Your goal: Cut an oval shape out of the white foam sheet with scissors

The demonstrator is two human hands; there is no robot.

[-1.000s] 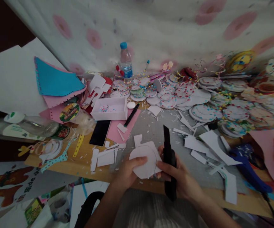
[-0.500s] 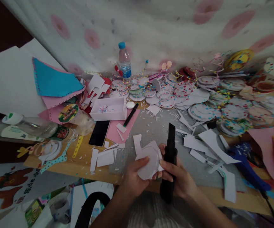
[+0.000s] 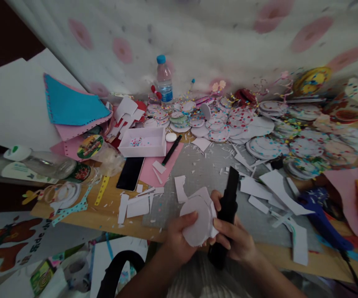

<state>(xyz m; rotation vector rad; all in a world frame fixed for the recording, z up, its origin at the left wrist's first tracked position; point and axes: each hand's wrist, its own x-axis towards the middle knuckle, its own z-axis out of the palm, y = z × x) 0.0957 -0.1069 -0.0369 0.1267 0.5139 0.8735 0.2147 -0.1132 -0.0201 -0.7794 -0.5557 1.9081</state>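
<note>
Pinch: left hand (image 3: 179,242) on white paper disc (image 3: 194,221) over desk edge (image 3: 132,229); right hand (image 3: 239,244) grips black cutter (image 3: 228,203), pinches paper's right side. Looks part-trimmed, surplus left; decorated discs (image 3: 241,118) piled behind.

Left hand (image 3: 182,238) pinching, right hand (image 3: 233,236) gripping, fingertips near each other, wrists seemingly bent inward

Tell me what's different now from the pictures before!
The left hand and the white paper circle moved a bit right and closer to the body. The black tool in the right hand tipped: its top leaned left, now it leans right. Nothing was let go. The bottle, white box and phone stayed put.
</note>
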